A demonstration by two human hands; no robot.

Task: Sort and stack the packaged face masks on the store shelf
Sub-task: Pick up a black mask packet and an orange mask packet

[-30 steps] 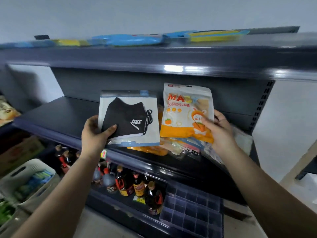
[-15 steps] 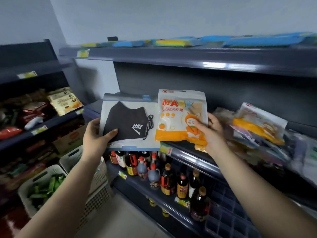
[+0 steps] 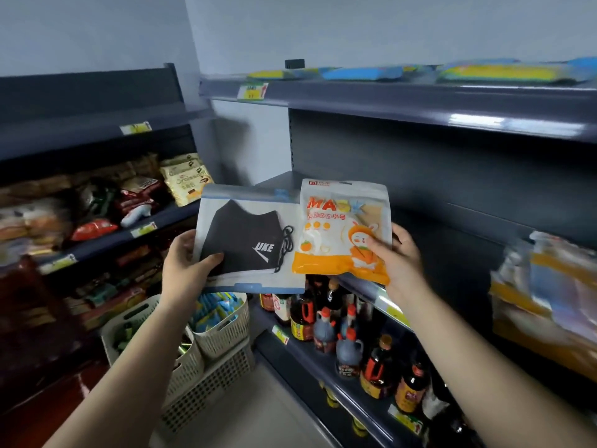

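Note:
My left hand [image 3: 185, 268] grips the lower left corner of a clear packet holding a black face mask [image 3: 250, 239], thumb on its front. Beside it, my right hand [image 3: 399, 258] pinches the right edge of a white and orange mask packet [image 3: 340, 227] printed with a cartoon figure. Both packets are held upright, side by side, in front of the left end of the dark middle shelf [image 3: 452, 215]. A blurred pile of mixed mask packets [image 3: 546, 299] lies on that shelf at the far right.
The top shelf [image 3: 420, 101] carries flat blue and yellow packets [image 3: 504, 72]. Sauce bottles [image 3: 349, 341] stand on the lower shelf. Plastic baskets [image 3: 206, 344] sit on the floor at lower left. A side rack of snack bags [image 3: 135, 195] fills the left.
The view has swung left, so the pile of packets has slid to the right edge and the snack rack has come into sight. Both hands still hold their packets side by side.

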